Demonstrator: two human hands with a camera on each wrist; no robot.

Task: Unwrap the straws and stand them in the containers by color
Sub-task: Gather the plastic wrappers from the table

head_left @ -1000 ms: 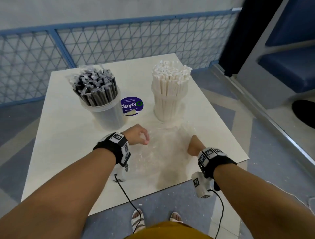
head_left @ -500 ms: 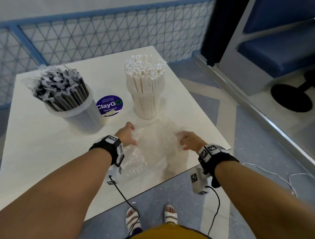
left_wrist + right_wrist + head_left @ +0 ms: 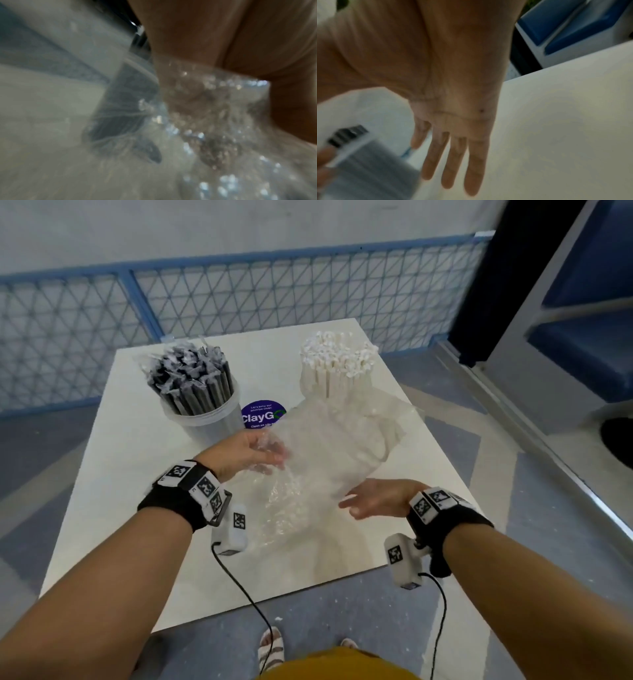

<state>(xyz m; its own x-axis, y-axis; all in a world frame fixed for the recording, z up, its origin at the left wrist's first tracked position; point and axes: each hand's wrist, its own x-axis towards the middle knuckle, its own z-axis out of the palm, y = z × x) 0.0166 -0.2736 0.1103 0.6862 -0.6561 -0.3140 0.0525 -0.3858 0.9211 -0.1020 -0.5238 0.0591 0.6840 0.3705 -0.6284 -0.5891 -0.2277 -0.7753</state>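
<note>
A clear tub of black straws (image 3: pixel 191 385) stands at the table's back left, and a clear tub of white straws (image 3: pixel 337 368) at the back right. A crumpled clear plastic wrap (image 3: pixel 322 460) hangs lifted over the middle of the table and partly hides the white tub's base. My left hand (image 3: pixel 270 455) grips the wrap's left edge in front of the black tub. The left wrist view shows the glinting plastic wrap (image 3: pixel 205 121) bunched over the fingers. My right hand (image 3: pixel 356 505) is at the wrap's near right edge, its fingers (image 3: pixel 453 155) straight and spread.
The white square table (image 3: pixel 120 474) carries a round purple ClayGo sticker (image 3: pixel 262 414) between the tubs. A blue mesh fence (image 3: pixel 239 296) runs behind the table. A blue bench (image 3: pixel 582 347) stands to the right. The table's near edge is close to my body.
The wrap lay flat under both hands; now my left hand has lifted it and it billows up toward the white tub. My right hand has straightened its fingers.
</note>
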